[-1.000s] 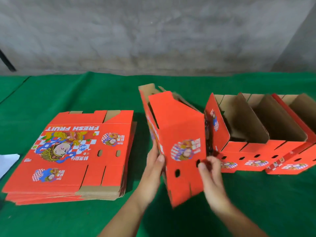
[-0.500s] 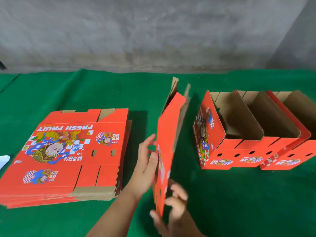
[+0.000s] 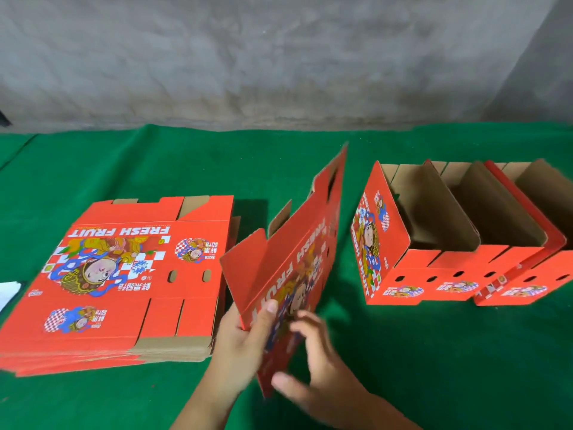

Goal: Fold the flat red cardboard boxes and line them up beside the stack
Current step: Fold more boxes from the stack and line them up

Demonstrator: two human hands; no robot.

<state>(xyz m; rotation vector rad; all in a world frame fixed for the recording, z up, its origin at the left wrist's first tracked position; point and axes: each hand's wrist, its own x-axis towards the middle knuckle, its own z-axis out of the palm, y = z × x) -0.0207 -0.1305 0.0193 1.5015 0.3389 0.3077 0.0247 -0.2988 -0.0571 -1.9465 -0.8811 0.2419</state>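
A stack of flat red "FRESH FRUIT" boxes (image 3: 124, 274) lies on the left of the green table. Between the stack and the folded ones, a partly folded red box (image 3: 297, 252) stands tilted on its near end, printed face showing. My left hand (image 3: 248, 339) grips its near left edge, thumb on the printed face. My right hand (image 3: 313, 373) is blurred at the box's lower right edge, fingers spread against it. Two folded boxes stand open-topped at the right: one (image 3: 412, 268) nearer the middle, another (image 3: 533, 274) touching it at the frame edge.
The green cloth table (image 3: 403, 367) runs back to a grey concrete wall (image 3: 279, 57). A white sheet (image 3: 7, 293) lies at the far left edge. A gap of green cloth separates the held box from the folded ones.
The held box has turned from edge-on to showing its printed face and leans to the right. My right hand has risen along its lower edge; my left hand has shifted lower on it.
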